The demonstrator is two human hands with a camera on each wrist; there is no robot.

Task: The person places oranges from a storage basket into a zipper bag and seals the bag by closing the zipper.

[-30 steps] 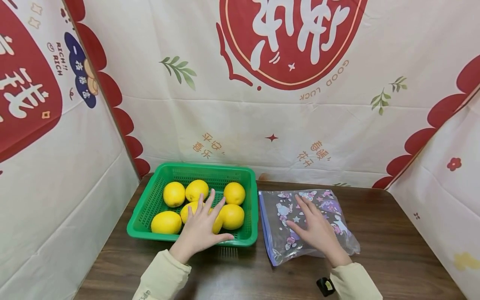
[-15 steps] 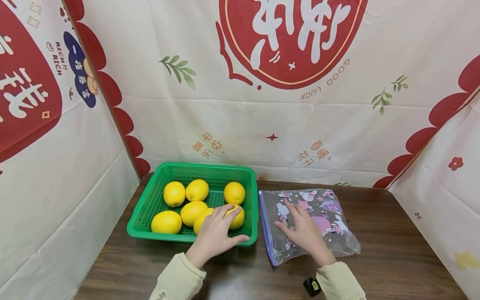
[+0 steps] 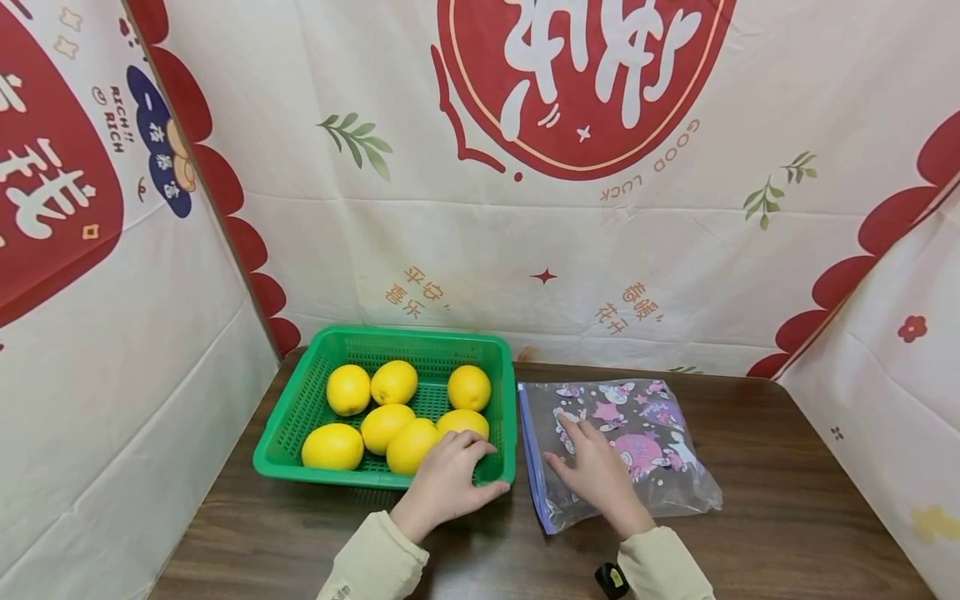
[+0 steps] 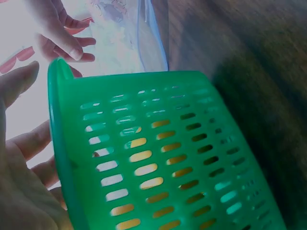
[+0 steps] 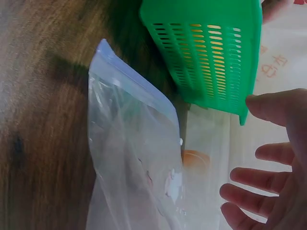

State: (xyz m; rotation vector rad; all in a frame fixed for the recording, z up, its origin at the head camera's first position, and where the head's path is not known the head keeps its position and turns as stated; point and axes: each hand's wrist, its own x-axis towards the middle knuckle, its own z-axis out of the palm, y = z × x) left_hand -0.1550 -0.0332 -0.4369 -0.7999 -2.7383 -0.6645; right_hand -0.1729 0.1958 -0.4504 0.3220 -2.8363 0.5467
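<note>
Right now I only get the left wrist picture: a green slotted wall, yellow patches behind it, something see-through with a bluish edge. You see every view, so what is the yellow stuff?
Observer: Seven yellow fruits show in the head view, lying in the green basket.

Visitor: Oh! And the see-through thing?

Observer: A clear bag; the head view shows a pink star printed on it.

Visitor: Who's that at the top left of my picture?

Observer: That's the person's right hand. The head view shows a small black object beside its cream sleeve; I can't tell what it is.
</note>
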